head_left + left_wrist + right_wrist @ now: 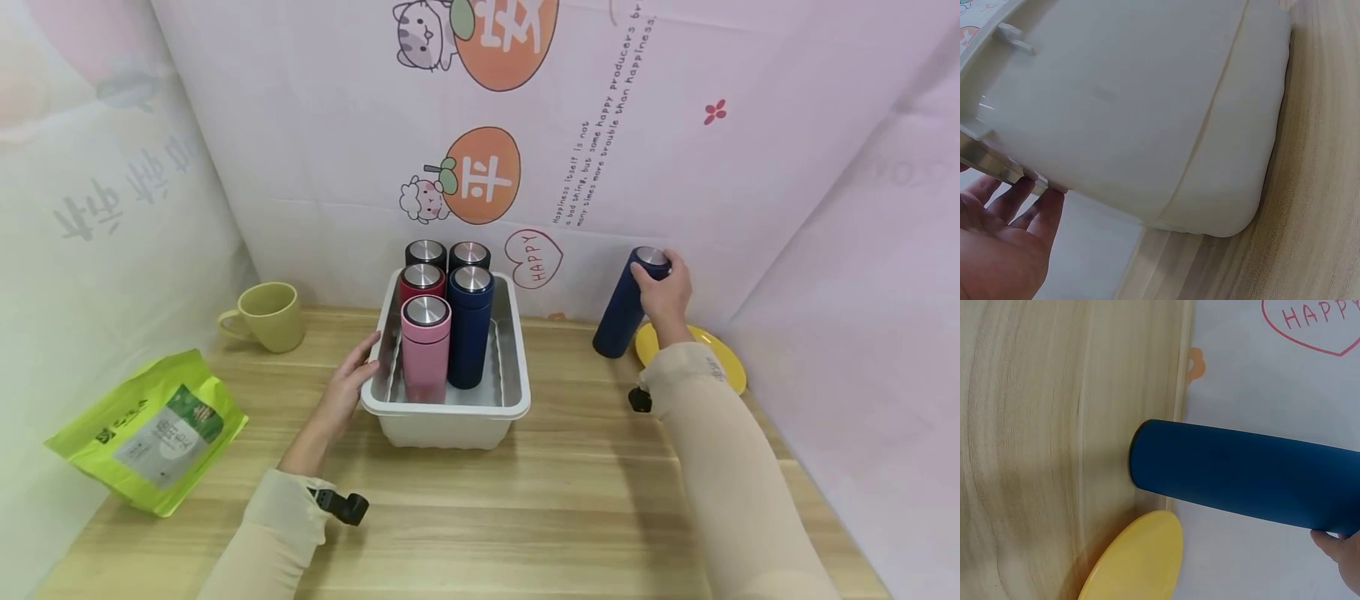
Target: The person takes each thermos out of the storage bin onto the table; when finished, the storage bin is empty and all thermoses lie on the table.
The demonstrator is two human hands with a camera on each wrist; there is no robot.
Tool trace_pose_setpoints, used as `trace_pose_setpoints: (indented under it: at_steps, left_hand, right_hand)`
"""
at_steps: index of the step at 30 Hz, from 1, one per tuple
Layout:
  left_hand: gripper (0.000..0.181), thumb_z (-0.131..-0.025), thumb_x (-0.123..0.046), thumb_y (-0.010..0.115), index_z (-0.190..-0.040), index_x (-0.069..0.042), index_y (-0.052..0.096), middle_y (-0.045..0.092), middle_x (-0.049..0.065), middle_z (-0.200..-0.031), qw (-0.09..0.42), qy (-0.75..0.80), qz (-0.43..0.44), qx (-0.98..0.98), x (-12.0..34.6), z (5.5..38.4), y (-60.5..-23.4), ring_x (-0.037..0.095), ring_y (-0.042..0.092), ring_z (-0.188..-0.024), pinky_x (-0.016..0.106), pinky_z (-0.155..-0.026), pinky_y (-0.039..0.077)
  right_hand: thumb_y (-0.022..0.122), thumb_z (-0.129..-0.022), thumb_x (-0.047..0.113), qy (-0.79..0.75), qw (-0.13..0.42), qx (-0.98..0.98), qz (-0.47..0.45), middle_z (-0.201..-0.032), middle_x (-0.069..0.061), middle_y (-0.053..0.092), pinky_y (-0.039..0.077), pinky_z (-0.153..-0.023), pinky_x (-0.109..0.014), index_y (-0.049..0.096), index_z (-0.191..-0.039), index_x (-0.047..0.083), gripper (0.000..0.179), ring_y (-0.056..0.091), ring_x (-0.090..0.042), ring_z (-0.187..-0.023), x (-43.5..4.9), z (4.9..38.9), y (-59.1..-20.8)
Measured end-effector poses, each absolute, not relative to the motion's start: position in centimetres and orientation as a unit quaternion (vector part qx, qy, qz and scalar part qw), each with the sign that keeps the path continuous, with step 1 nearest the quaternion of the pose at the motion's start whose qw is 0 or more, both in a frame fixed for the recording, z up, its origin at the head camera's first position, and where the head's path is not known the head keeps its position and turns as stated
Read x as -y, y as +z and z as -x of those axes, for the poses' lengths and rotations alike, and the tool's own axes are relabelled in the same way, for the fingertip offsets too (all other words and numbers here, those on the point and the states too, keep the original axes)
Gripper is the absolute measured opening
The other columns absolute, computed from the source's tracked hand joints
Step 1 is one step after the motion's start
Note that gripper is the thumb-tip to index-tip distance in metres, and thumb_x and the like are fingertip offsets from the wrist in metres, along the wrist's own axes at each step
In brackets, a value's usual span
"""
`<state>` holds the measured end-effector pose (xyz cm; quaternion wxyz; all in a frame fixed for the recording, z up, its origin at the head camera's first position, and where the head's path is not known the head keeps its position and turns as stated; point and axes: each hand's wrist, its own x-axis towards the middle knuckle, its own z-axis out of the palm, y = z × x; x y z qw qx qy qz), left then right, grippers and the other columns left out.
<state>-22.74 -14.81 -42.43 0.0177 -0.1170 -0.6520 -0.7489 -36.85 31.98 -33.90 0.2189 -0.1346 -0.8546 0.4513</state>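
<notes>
My right hand (666,292) grips a navy blue thermos bottle (625,304) round its upper end, near the silver lid. The bottle leans slightly, its base at the table by the back wall; in the right wrist view its dark body (1241,472) reaches out of frame. At the middle, a white bin (446,429) holds several upright thermos bottles, among them a pink one (426,354), a red one (422,282) and another navy one (471,333). Fingers of my left hand (348,382) touch the bin's left rim; in the left wrist view the fingertips (1050,209) meet it from outside.
Beside the held bottle lies a yellow plate (731,360), close to the right wall. A yellow-green mug (273,321) stands at the back left, with a bright green pouch (165,433) nearer the front. Printed white sheeting (337,150) hangs behind the wooden table (495,517).
</notes>
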Motion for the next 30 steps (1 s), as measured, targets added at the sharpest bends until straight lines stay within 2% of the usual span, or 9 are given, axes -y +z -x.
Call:
trace_pose_setpoints:
  at_steps: [9, 19, 23, 30]
  left_hand:
    - [0.051, -0.1, 0.001, 0.036, -0.147, 0.013, 0.021, 0.012, 0.029, -0.156, 0.02, -0.752, 0.119, 0.648, 14.7, 22.7, -42.9, 0.039, 0.01, -0.143, 0.049, -0.114, 0.01]
    - [0.052, -0.1, 0.0, 0.038, -0.149, 0.01, 0.023, 0.012, 0.026, -0.157, 0.019, -0.745, 0.121, 0.656, 15.1, 23.3, -42.9, 0.036, 0.009, -0.144, 0.046, -0.115, 0.01]
    - [0.052, -0.1, -0.001, 0.037, -0.149, 0.01, 0.022, 0.01, 0.027, -0.157, 0.015, -0.747, 0.119, 0.654, 15.0, 23.2, -42.9, 0.036, 0.009, -0.144, 0.047, -0.114, 0.011]
    - [0.053, -0.1, -0.001, 0.036, -0.149, 0.01, 0.021, 0.011, 0.026, -0.157, 0.01, -0.749, 0.118, 0.651, 15.0, 23.2, -42.9, 0.036, 0.013, -0.143, 0.048, -0.114, 0.013]
  right_hand:
    - [0.059, -0.094, 0.043, 0.446, 0.205, 0.863, 0.12, -0.154, -0.017, 0.028, 0.029, -0.11, -0.042, 0.024, -0.155, 0.01, 0.077, 0.03, -0.032, -0.138, -32.5, 36.8, -33.7]
    - [0.055, -0.096, 0.042, 0.429, 0.182, 0.88, 0.094, -0.154, -0.022, 0.023, 0.024, -0.112, -0.045, 0.019, -0.155, 0.005, 0.078, 0.026, -0.036, -0.138, -32.9, 36.9, -33.6]
    - [0.058, -0.095, 0.044, 0.422, 0.183, 0.884, 0.081, -0.154, -0.024, 0.022, 0.022, -0.112, -0.046, 0.016, -0.155, 0.005, 0.084, 0.023, -0.037, -0.139, -32.8, 36.7, -33.0]
    - [0.06, -0.091, 0.048, 0.421, 0.211, 0.88, 0.055, -0.158, -0.016, 0.016, 0.019, -0.114, -0.045, 0.017, -0.156, 0.01, 0.087, 0.018, -0.031, -0.143, -31.9, 36.1, -30.7]
